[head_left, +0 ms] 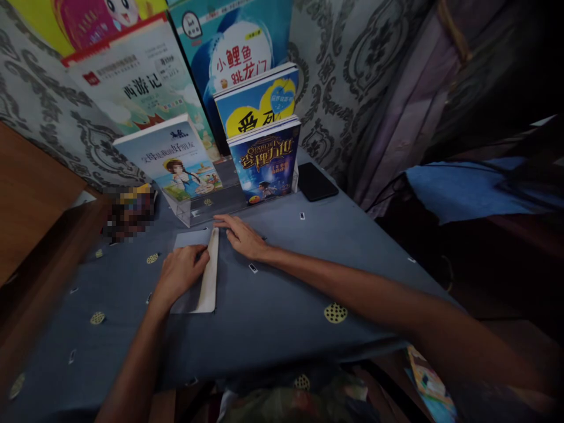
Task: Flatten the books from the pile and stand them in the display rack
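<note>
closest to the camera, the bench (273, 317) had a grey-blue cloth with little yellow dotted patches on it, and both forearms stretched out over it. left hand (178, 273) was curled down on a pale folded sheet of paper (208, 276), fingers bent and pressing it flat against the cloth, not really gripping it, more pinning it. right hand (242, 235) lay open and flat, palm down, just beside the top end of that paper with fingertips touching or nearly touching its edge, couldn't quite tell which. the paper itself sat on the bench between the two hands, long side running away from the viewer, a greyer flap showing at its far left corner.

just past the hands was a clear acrylic book stand (211, 202) holding a dark blue fantasy book (265, 161) upright, with a yellow-and-blue book (258, 103) behind it and a white-covered book (174, 158) leaning to the left. a black phone (316, 182) lay flat to the right of the stand. further back, bigger picture books (145, 82) leaned against a patterned grey wall (352, 70).
</note>
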Demonstrator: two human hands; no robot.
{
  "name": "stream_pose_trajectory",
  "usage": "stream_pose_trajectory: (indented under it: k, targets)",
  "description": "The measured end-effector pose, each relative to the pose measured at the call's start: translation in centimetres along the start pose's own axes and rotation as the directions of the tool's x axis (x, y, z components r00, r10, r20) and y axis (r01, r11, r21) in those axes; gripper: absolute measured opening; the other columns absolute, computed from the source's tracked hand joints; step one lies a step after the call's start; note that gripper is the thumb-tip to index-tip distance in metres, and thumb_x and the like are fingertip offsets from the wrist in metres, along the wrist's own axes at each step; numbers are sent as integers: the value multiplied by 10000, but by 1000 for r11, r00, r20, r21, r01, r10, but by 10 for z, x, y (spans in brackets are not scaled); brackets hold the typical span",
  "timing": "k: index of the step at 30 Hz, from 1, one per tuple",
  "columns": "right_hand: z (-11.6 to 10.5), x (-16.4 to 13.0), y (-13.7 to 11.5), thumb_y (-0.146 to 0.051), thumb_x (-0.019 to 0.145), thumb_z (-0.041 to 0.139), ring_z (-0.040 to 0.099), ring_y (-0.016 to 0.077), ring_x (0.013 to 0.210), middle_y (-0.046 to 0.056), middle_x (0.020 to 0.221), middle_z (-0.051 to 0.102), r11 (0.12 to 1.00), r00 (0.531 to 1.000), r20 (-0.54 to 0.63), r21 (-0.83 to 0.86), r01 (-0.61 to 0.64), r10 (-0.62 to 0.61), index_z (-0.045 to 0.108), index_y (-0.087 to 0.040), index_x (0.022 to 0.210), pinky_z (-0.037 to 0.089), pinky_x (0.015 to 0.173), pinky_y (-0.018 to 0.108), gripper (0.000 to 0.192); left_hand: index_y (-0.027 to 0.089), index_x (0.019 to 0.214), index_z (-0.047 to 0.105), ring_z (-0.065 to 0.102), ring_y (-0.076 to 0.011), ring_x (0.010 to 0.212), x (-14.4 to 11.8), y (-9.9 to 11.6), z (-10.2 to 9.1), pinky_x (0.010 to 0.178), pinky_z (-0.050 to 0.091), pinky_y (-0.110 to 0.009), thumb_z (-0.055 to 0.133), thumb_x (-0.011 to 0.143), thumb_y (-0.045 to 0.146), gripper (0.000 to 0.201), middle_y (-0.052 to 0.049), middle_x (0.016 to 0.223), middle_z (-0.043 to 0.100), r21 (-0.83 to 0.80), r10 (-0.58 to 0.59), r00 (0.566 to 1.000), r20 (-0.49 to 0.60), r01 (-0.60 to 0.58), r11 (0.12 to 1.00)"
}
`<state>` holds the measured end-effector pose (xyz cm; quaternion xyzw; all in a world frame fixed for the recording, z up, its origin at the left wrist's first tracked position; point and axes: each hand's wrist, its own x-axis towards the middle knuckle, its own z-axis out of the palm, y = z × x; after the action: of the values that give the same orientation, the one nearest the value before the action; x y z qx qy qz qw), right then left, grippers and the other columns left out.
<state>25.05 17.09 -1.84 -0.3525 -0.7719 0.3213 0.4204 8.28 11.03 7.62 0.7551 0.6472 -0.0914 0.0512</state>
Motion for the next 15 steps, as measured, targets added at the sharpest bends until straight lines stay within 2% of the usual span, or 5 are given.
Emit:
stream_pose_trajectory:
  k: [5,8,10,12,15]
  targets:
    - [2,-2,-4,0,879,398,523,242,1253,91,1275,695,982,993,83,-173,-72,87,436,-169,1459,387,1080,474,606,185,1106,733,722,-287,980,-6,17,7,786,491,-334,400,985,320,379,-132,1062,766,53,-10,998,-62,13,999]
    - [3,-3,-5,3,875,410,531,250,1238,95,1266,697,963,989,113,-261,-61,94,461,-160,1443,407,1058,453,594,173,1109,726,724,-309,1009,-9,17,13,812,532,-369,412,987,322,368,-141,1131,752,82,5,997,-73,1,997]
    - [3,-3,-4,-2,871,414,529,257,1235,92,1275,694,955,988,135,-293,-35,78,470,-158,1433,415,1051,446,586,175,1164,714,701,-306,1098,-11,6,17,893,539,-389,423,987,314,368,-137,1256,712,59,60,994,-88,-55,997]
    - [4,-3,-3,-11,871,409,529,261,1231,87,1284,687,949,988,139,-315,-15,62,470,-173,1430,417,1047,456,586,188,1224,694,648,-299,1214,-17,-14,21,1005,510,-412,448,985,348,378,-117,1376,647,3,163,983,-80,-163,987]
    - [5,-3,-1,-26,868,402,519,282,1236,89,1304,677,942,985,166,-337,8,51,455,-191,1436,417,1036,498,594,192,1347,617,522,-290,1372,-35,-48,28,1117,441,-429,502,960,506,511,-102,1483,557,-96,359,933,-6,-358,929]
